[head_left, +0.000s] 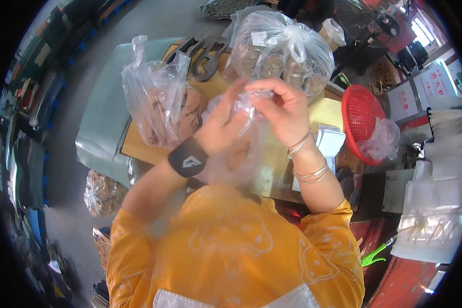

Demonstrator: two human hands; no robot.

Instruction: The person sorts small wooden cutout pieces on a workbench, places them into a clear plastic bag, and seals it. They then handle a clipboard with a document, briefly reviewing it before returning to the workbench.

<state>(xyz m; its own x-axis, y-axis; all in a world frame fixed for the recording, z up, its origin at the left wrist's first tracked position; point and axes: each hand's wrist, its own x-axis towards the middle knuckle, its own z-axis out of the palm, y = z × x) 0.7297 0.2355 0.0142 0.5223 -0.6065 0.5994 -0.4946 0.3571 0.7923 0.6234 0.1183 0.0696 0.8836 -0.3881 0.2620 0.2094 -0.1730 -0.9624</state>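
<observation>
In front of my chest stands a clear plastic bag (244,156) with brownish contents that show only faintly. My right hand (285,108) is closed on its gathered top, thumb and forefinger pinched together on the film. Against the other side of that top is my left hand (222,126), a black band round its wrist. Motion smears its fingers, so its grip on the film cannot be made out. Close by on the left sits another clear bag (164,110) of tan pieces, its loose ends sticking up.
A large knotted bag (280,54) of brown bundles stands at the table's far side. Beside it lie dark curved pieces (209,61). To the right are a paper pad (329,141) and a red basket (362,120) with crumpled plastic. Another filled bag (103,194) sits low at left.
</observation>
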